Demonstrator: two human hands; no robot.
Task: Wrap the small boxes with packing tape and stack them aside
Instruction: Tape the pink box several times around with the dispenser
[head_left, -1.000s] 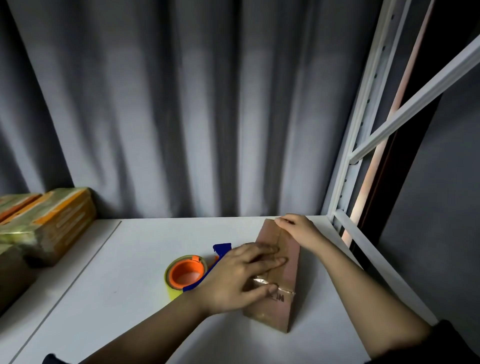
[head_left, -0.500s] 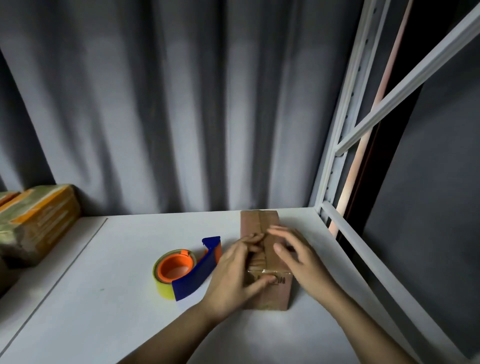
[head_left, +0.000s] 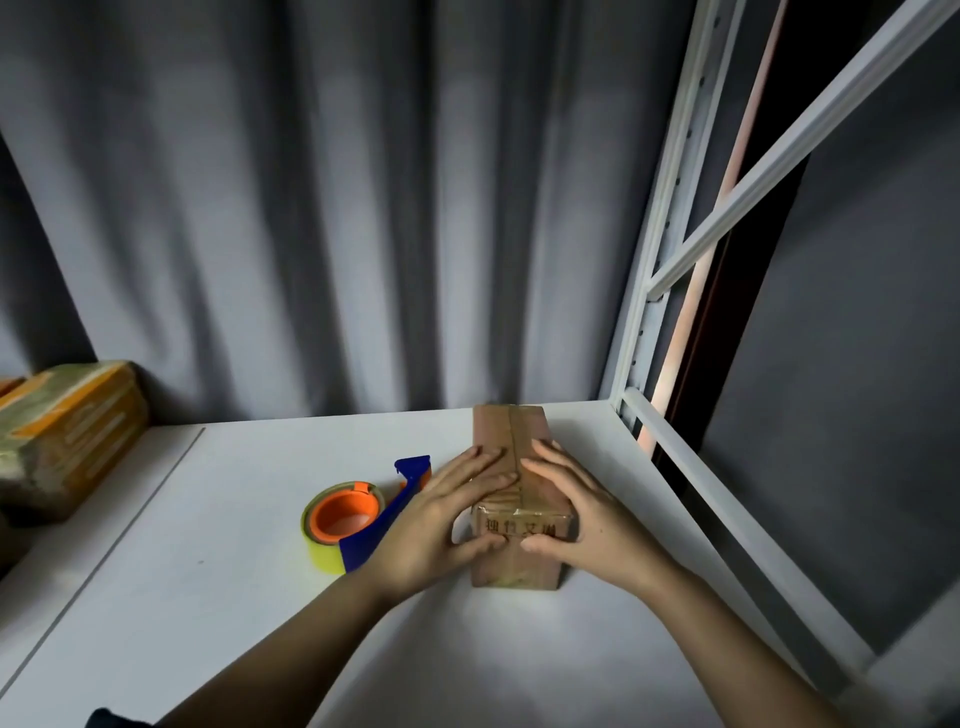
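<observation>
Small brown cardboard box (head_left: 511, 431) sits on white table (head_left: 208, 571), 3 o'clock of yellow tape roll w/ orange core & blue cutter (head_left: 345, 519). L hand (head_left: 441, 514) & R hand (head_left: 576, 514): fingers flat on top, thumbs on front face, pressing, not gripping. Rub glossy tape outward fm seam, firm over sharp near edge; far end prob. stuck, too dim.

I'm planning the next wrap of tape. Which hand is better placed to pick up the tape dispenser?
Probably the left hand. The tape dispenser lies right beside it, left of the box, while the right hand rests on the box's far side and would have to cross over it.
</observation>
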